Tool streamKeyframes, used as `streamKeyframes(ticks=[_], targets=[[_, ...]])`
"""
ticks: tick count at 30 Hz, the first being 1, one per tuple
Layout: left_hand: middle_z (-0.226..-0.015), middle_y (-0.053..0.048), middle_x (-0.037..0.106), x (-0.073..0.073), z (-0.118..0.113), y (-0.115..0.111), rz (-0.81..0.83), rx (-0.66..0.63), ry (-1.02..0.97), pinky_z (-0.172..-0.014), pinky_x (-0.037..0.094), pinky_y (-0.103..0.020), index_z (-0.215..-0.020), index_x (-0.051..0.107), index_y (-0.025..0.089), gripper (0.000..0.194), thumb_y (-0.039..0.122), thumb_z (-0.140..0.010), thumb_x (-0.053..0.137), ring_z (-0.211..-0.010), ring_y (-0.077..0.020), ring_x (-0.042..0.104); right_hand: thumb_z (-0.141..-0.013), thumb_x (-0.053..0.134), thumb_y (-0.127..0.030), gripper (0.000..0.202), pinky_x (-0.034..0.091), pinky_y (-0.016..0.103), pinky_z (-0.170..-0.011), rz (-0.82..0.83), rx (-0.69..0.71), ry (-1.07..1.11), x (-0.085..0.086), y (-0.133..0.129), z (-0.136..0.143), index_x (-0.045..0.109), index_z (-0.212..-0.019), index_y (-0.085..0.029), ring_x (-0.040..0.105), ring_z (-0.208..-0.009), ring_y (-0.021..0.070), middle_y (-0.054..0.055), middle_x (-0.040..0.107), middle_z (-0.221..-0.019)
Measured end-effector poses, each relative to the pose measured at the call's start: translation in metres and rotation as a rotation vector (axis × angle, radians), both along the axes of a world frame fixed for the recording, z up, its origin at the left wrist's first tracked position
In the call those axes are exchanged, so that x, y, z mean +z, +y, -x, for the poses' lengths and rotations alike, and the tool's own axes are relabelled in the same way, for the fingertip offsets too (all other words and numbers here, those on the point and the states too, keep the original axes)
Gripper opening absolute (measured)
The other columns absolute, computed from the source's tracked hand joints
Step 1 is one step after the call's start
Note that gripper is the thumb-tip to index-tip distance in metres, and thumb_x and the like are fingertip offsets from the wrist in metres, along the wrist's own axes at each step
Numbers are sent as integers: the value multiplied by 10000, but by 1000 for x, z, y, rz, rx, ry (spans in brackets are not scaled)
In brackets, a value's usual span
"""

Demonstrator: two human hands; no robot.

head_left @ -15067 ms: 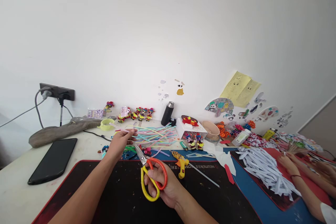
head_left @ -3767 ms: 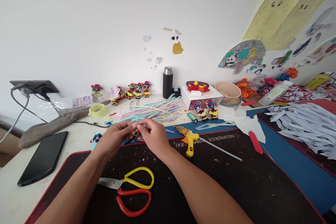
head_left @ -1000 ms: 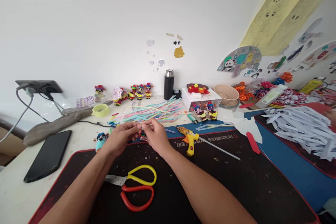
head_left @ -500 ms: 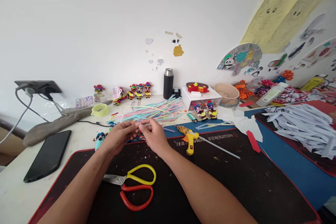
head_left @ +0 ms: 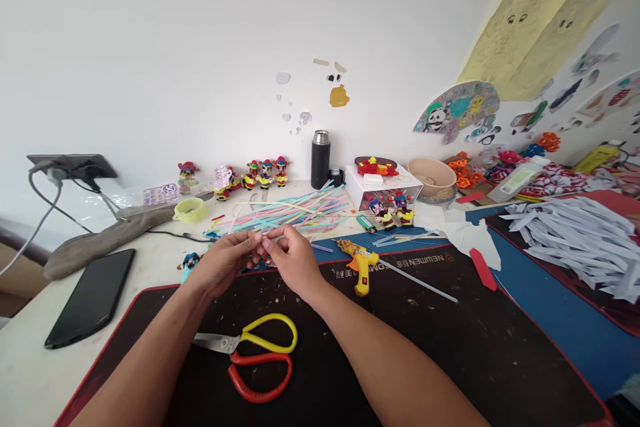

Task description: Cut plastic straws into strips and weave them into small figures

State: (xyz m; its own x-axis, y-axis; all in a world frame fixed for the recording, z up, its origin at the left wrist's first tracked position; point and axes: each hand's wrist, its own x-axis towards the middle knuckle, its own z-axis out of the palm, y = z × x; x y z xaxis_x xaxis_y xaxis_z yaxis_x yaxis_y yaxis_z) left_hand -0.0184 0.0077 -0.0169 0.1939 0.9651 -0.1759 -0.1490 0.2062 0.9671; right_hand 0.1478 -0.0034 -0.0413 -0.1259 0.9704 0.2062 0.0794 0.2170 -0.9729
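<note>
My left hand [head_left: 227, 260] and my right hand [head_left: 293, 257] meet above the far edge of the black mat [head_left: 320, 347], fingertips pinched together. Between them a sliver of something small, red and green shows; the fingers cover most of it, so I cannot tell its kind. Below the hands lie scissors [head_left: 270, 333] with one yellow and one red handle, their blades partly behind my left forearm. Right of my right hand rests a yellow glue gun [head_left: 364, 270] with a clear glue stick [head_left: 420, 280] in its back. A small blue figure [head_left: 190, 263] stands by my left wrist.
Beyond the hands lies a heap of pastel strips [head_left: 295, 210]. A black flask [head_left: 321, 160] and a white box [head_left: 385, 187] stand by the wall. At left are a phone [head_left: 93, 297] and yellow tape roll [head_left: 191, 209]; at right, a pile of white strips [head_left: 575, 243].
Almost nothing differs. My hands stay pinched together in the same place, with only a slight shift of the fingers.
</note>
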Motion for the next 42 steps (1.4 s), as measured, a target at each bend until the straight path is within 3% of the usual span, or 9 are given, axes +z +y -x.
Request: streamKeyframes(ticks=[5,11,21,26,29,42], targets=[[-658,-32,653,1,1,1,-14,3,39,-514,381,-229,-706,757,144,399,473,-619,966,-570,-120,518,-939,645,-396,149,397,258,-566,-19,5,-25,-1,-1,0,618,-949,-250,519,-552,154,-66,540,-595],[-648,-23,646,-1,1,1,21,7,7,-504,373,-210,-702,766,144,400,428,-550,1004,-577,-113,521,-940,646,-405,158,406,257,-566,-7,9,-24,-4,1,1,624,-967,-251,533,-564,155,-55,577,-619],[-703,-48,705,-1,1,1,34,-11,-12,-512,386,-234,-727,773,145,338,418,-648,956,-568,-119,542,-936,630,-405,179,338,230,-427,125,45,114,-2,4,-2,623,-958,-227,441,-421,107,-56,597,-617],[-716,-55,713,1,1,0,67,-21,-26,-511,397,-224,-734,789,141,367,419,-599,988,-583,-117,548,-916,664,-409,205,336,221,-378,179,85,197,1,5,-2,588,-956,-223,413,-366,90,-71,589,-593],[-732,-52,705,1,1,0,52,-27,-19,-513,400,-210,-755,793,141,372,416,-602,991,-605,-115,554,-914,682,-419,228,333,216,-362,182,97,194,-1,5,-2,597,-980,-218,424,-365,83,-56,633,-641],[-699,-14,634,3,0,-1,51,-63,-45,-516,395,-198,-770,748,146,384,426,-638,975,-612,-106,530,-940,660,-404,204,317,211,-381,183,89,153,0,3,-1,609,-955,-207,417,-356,81,-83,547,-545]])
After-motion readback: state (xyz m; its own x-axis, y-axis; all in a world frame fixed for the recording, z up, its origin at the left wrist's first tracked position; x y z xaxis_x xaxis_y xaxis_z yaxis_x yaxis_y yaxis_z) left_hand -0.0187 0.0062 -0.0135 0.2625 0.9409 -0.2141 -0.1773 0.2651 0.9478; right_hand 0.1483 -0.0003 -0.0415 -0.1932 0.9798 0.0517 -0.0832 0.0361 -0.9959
